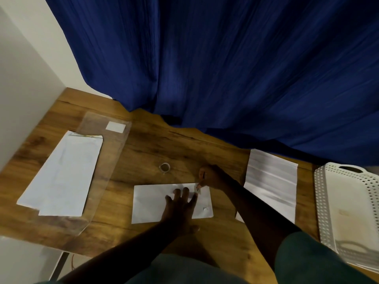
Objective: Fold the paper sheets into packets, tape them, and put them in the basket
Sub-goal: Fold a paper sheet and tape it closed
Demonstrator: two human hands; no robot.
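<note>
My left hand (180, 203) lies flat on the folded packet (151, 203) near the front edge of the desk (184, 144), fingers straight and spread, pressing the paper down. My right hand (211, 177) is curled at the packet's far right corner, fingertips pinching a small piece of tape (198, 189) against the paper's edge. The tape roll (164, 167) stands just beyond the packet, toward the middle of the desk, apart from both hands. Unfolded paper sheets (61, 175) lie on a clear plastic sleeve (114, 152) at the desk's left side — a second creased sheet (272, 181) rests to the right, partly under my right forearm. The white perforated basket (328, 193) sits at the desk's right edge. A blue curtain (225, 68) hangs over the back edge.
</note>
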